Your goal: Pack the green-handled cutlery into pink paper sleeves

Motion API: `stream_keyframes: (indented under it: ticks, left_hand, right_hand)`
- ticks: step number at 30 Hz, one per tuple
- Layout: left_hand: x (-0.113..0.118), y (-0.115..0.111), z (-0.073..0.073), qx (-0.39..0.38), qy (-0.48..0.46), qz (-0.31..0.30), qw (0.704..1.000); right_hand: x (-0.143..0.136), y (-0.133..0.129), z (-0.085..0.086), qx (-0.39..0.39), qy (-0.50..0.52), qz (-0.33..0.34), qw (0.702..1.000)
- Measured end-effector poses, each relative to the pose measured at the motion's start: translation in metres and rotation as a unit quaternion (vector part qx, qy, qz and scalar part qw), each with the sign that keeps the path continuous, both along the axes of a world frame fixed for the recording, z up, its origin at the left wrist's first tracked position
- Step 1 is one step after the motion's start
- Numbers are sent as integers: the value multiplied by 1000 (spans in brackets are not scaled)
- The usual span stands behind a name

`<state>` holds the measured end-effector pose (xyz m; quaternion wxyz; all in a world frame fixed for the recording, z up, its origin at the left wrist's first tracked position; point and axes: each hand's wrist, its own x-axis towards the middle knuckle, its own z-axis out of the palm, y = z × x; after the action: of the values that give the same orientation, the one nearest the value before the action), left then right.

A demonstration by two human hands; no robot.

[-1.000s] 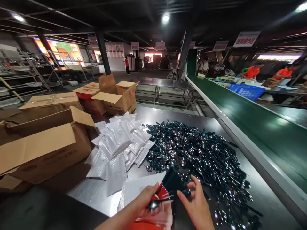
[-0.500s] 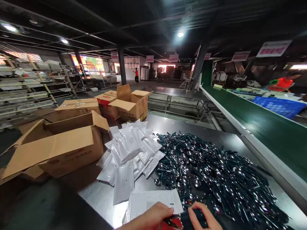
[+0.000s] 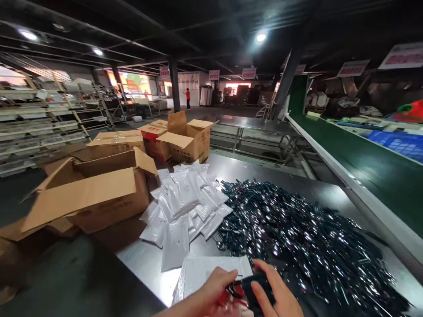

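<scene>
At the bottom centre, my left hand (image 3: 220, 284) is closed on the metal end of a dark item, with something red beneath it. My right hand (image 3: 276, 290) wraps round the dark pouch-like part (image 3: 256, 288) of that item. Under my hands lies a stack of white padded envelopes (image 3: 198, 270). Beyond it is a loose heap of filled white envelopes (image 3: 185, 198). To the right spreads a large pile of shiny metal utensils with dark handles (image 3: 291, 224). All rest on a steel table (image 3: 135, 264).
An open cardboard box (image 3: 109, 198) stands at the left, with more boxes (image 3: 188, 136) behind. A green conveyor belt (image 3: 363, 163) runs along the right. Shelving (image 3: 42, 119) lines the far left. A distant person (image 3: 188, 97) in red stands at the back.
The view has swung slightly right-to-left, so the scene sits further right and the boxes a little higher. The dark item is now held more upright, and my right hand has moved up around it.
</scene>
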<state>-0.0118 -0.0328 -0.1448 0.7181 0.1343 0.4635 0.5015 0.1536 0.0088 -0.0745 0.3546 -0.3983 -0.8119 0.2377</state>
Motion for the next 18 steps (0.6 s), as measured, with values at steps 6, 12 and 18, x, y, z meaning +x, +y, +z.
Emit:
stream_keyframes:
  ticks: [6,12,18]
  left_hand:
    - [-15,-7,27,-45,20,28,998]
    - [-23,-17,33,-60,39,58,996]
    - [-19,-23,25,-54,45,61,996]
  right_hand:
    - [-4,-24,32,-8,137,-134,981]
    - [-25,-41,26,27,160,-85,983]
    - [-29,-43,21,-37,178,-68,981]
